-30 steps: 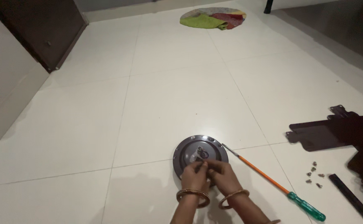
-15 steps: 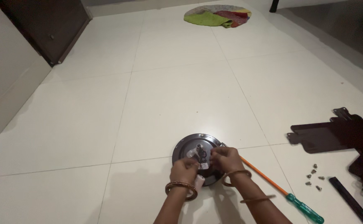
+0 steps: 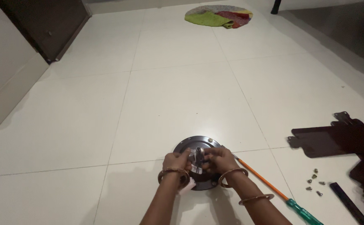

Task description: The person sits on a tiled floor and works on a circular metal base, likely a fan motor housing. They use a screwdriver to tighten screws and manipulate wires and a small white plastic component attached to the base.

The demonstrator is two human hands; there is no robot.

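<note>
Grey metal disc (image 3: 198, 146) low centre on the floor tiles; my left hand (image 3: 175, 160) and right hand (image 3: 218, 159) have closed in, fingers now pinching its centre spindle (image 3: 198, 154). Orange screwdriver (image 3: 273, 191) lies untouched lower right, so I judge this finger work.

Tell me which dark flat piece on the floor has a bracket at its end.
The wide blade at right; the thin strip below it is plain.
</note>
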